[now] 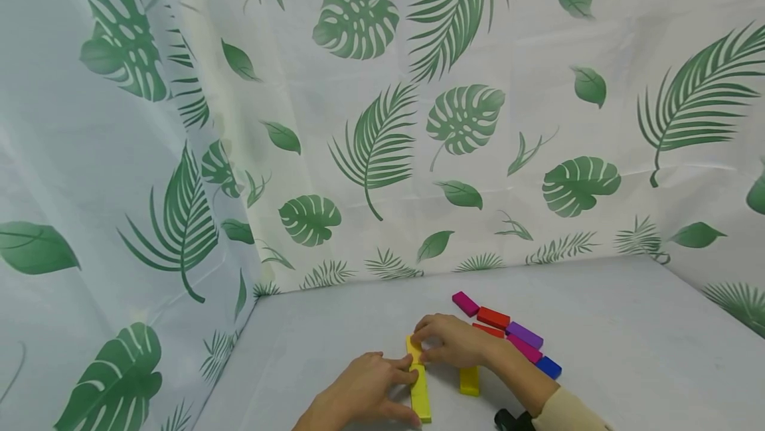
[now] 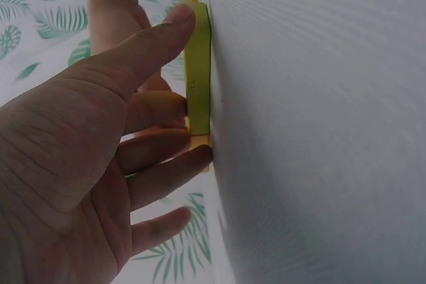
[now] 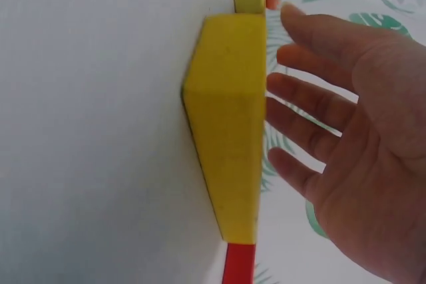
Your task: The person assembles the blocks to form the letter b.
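Two yellow blocks lie end to end on the table, the near one point(image 1: 421, 399) and the far one point(image 1: 414, 347). My left hand point(image 1: 367, 388) holds the near block, its thumb at the near end and fingertips around the joint; the left wrist view shows that block point(image 2: 198, 71) along the thumb and index finger. My right hand point(image 1: 454, 341) reaches over the far block, thumb and fingertips about it, covering part of it. A third yellow block point(image 1: 469, 382) lies apart under the right forearm and looms large in the right wrist view.
Right of the hands lie a magenta block point(image 1: 465, 303), a red block point(image 1: 493, 317), a purple block point(image 1: 524, 335) and a blue block point(image 1: 548, 368), among others. A black object point(image 1: 507, 420) sits by the right sleeve. Leaf-printed sheets point(image 1: 514, 218) enclose the white table point(image 1: 335, 325).
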Motion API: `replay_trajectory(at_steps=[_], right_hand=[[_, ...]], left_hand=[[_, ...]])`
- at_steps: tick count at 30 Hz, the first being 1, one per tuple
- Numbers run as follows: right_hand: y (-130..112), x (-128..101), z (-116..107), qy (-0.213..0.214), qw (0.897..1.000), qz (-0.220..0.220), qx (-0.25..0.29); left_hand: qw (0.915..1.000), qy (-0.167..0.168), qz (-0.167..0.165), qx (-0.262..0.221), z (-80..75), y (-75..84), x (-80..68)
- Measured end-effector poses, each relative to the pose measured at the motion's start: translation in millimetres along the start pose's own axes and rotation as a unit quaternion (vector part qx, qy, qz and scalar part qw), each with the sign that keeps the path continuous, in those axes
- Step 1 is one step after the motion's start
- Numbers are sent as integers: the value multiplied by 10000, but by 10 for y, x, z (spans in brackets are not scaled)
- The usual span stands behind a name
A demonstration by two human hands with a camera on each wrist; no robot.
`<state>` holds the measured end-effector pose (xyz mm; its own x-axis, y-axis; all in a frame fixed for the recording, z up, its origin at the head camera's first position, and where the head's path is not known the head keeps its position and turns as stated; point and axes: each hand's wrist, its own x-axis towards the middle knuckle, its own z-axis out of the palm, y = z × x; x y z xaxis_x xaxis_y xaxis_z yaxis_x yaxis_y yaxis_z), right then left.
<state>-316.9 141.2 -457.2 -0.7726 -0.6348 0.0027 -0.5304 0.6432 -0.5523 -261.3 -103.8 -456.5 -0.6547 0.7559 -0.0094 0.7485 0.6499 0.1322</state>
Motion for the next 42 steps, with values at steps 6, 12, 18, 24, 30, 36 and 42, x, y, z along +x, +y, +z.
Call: replay_trajectory(at_steps=[6,12,18,24,30,36,42], right_hand=[[-24,-103,-148,137,9994,224,225],[-11,-244,-407,250,9984,323,385],[43,-324,-529,107,9976,550,410],[58,-362,-575,-46,9976,516,454],[64,-402,-600,-319,9942,987,287],[62,-409,-597,-568,9883,1407,155],[20,-431,-593,-696,9852,1557,197]], left_hand=[[9999,-98,-86,-55,-19,17,2],[10000,1,-44,40,-15,13,-3],[9999,-50,-140,-4,-5,14,13],[9999,-43,-131,17,5,6,24],[9999,-29,-167,-2,12,4,33],[9996,-149,-242,-46,20,3,55],[9994,-195,-281,-87,34,-4,60]])
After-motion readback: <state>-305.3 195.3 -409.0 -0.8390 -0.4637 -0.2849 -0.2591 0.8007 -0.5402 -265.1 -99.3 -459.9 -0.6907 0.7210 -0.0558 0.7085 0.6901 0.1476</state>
